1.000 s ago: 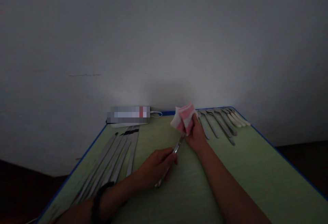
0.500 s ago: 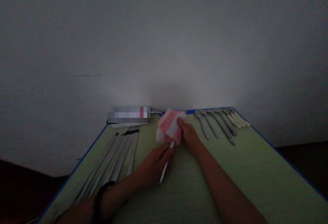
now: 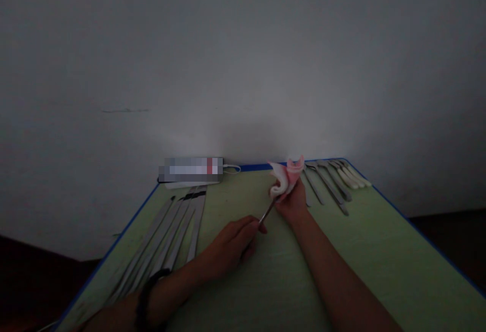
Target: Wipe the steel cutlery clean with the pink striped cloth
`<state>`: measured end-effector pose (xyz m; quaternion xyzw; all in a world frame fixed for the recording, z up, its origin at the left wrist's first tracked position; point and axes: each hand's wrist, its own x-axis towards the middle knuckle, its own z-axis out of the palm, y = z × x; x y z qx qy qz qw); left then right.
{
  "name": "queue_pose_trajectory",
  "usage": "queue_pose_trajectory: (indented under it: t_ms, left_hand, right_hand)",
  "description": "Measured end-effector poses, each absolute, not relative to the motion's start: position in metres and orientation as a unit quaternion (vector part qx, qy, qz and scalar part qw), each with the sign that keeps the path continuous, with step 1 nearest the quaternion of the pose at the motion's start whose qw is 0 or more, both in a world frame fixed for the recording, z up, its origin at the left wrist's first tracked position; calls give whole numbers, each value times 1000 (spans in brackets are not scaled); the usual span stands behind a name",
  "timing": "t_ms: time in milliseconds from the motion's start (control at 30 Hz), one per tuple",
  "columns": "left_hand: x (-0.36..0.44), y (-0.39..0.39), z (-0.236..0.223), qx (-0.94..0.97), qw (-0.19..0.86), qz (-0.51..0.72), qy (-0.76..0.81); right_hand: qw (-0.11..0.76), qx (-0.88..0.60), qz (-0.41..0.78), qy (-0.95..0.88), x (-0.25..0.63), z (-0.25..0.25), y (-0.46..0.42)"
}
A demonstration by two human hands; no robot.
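My left hand point(image 3: 235, 243) is closed around the near end of a thin metal piece of cutlery point(image 3: 268, 211) and keeps it above the table. The far end of that piece disappears into a folded pink and white cloth point(image 3: 290, 176), so its kind cannot be made out. My right hand point(image 3: 293, 204) grips the cloth from the right and below, wrapping it about the metal. The cloth's loose corners stick up over the fingers.
Long flat metal utensils point(image 3: 167, 238) lie side by side on the left. Spoons point(image 3: 322, 185) and white-handled cutlery point(image 3: 349, 176) lie at the back right. A blurred-out box-like object point(image 3: 192, 168) with a white cable point(image 3: 233, 168) stands by the wall. The green table point(image 3: 379, 251) has blue edging.
My right hand has moved right with the cloth, which is now bunched rather than spread flat. More of the metal handle shows between my hands. My left hand has barely moved.
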<state>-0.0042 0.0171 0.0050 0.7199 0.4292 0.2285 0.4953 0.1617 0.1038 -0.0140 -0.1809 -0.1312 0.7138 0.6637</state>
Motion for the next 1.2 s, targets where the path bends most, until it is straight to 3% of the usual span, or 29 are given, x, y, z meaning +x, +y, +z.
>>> queue_pose_trajectory:
  t_ms: [533,967,1200]
  left_hand:
    - [-3,18,-3,665,558,219,445]
    - [-2,17,4,737,475,164,452]
    - [-2,18,-1,706,497,201,462]
  right_hand:
    - [618,-251,711,-222,153,-26,107]
    - [629,-256,713,-173,152,-22,107]
    - [625,-277,705,-189,149,-19,104]
